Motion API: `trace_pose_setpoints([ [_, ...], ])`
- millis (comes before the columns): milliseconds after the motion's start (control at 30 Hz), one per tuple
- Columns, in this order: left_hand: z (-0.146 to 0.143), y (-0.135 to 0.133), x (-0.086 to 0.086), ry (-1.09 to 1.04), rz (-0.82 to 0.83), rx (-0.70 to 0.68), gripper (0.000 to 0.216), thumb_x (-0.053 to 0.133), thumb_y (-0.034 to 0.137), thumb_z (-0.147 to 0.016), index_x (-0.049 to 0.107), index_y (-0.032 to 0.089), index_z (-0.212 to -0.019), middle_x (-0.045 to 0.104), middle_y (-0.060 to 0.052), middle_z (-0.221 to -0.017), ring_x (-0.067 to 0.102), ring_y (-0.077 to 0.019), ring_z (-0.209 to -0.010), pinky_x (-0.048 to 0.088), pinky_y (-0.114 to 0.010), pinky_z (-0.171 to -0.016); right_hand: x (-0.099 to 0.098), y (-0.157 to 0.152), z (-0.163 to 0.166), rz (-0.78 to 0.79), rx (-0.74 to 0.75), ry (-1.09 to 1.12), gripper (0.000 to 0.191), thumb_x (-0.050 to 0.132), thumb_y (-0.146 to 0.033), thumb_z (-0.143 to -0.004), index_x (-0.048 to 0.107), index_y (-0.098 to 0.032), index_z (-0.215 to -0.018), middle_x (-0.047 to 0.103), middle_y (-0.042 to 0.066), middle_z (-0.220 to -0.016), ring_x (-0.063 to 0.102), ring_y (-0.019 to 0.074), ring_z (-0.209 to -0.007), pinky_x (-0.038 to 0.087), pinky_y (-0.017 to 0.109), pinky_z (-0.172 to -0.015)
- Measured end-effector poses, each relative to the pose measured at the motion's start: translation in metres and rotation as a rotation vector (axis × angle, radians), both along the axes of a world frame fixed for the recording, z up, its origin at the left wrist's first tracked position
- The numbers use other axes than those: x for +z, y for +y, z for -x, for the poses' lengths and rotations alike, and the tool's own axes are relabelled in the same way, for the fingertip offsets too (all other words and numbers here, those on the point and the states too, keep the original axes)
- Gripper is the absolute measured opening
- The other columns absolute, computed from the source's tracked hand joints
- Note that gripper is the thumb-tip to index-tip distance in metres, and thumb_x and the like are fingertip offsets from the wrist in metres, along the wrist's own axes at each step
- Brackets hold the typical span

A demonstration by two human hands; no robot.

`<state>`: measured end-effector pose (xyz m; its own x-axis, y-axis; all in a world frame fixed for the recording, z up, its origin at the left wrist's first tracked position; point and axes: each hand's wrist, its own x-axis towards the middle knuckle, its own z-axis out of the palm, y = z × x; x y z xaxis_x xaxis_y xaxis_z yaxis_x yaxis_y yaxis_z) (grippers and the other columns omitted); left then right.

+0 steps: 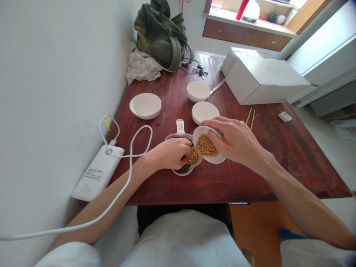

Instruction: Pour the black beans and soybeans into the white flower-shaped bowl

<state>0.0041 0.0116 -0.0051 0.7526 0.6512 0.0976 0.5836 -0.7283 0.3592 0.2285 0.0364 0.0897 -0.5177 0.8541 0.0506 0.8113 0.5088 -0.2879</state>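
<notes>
Reddish wooden table (258, 174), three white bowls (145, 105) beyond both hands; right hand (236, 141) gripping one tilted bowl (214, 158) of soybeans (206, 145), left hand (167, 154) curled over one divided dish (178, 173), pinch unclear.

- My left hand (167, 154) hides the middle of the white lobed dish (194, 165); I cannot confirm its compartment count.
- My right hand (236, 141) covers part of the rim of the tilted white bowl (217, 159).
- The dark beans (183, 169) in the dish are partly hidden and too small to identify.
- The print on the power bank (97, 174) is too small to read.
- The green backpack (161, 37) and red bottle (242, 9) are cut off by the top edge.
- The white cable (55, 230) runs off the left edge.
- The keys (199, 71) are too small to detail.
</notes>
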Motion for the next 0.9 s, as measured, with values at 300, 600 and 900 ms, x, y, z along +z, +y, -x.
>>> trace_pose_setpoints([
  [300, -0.0001, 0.0005, 0.0006, -0.003, -0.012, -0.008, 0.013, 0.061, 0.012, -0.088, 0.070, 0.017, -0.082, 0.077, -0.011, -0.098, 0.075, -0.0266, -0.102, 0.061, -0.037, -0.097, 0.0006, -0.0027, 0.0019, -0.031, 0.029, -0.028, 0.040, 0.049, -0.027, -0.101, 0.077, -0.030, -0.130, 0.081, 0.006, -0.129, 0.079, 0.0282, -0.107, 0.054, 0.039, -0.085],
  [600, 0.0003, 0.0010, -0.0008, -0.010, 0.017, 0.004, 0.013, 0.060, 0.011, -0.088, 0.070, 0.017, -0.082, 0.076, -0.009, -0.099, 0.075, -0.0261, -0.099, 0.060, -0.038, -0.096, 0.0007, -0.0051, 0.0033, -0.067, 0.056, -0.062, 0.039, 0.047, -0.028, -0.102, 0.076, -0.030, -0.128, 0.081, 0.005, -0.129, 0.079, 0.0275, -0.103, 0.053, 0.038, -0.079],
  [900, -0.0005, 0.0005, 0.0015, -0.006, -0.008, 0.008, 0.012, 0.063, 0.012, -0.086, 0.069, 0.018, -0.079, 0.077, -0.010, -0.097, 0.075, -0.0258, -0.096, 0.060, -0.037, -0.093, 0.0002, -0.0052, 0.0029, -0.091, 0.073, -0.076, 0.041, 0.047, -0.028, -0.103, 0.074, -0.030, -0.134, 0.080, 0.006, -0.131, 0.079, 0.0270, -0.102, 0.051, 0.037, -0.076],
])
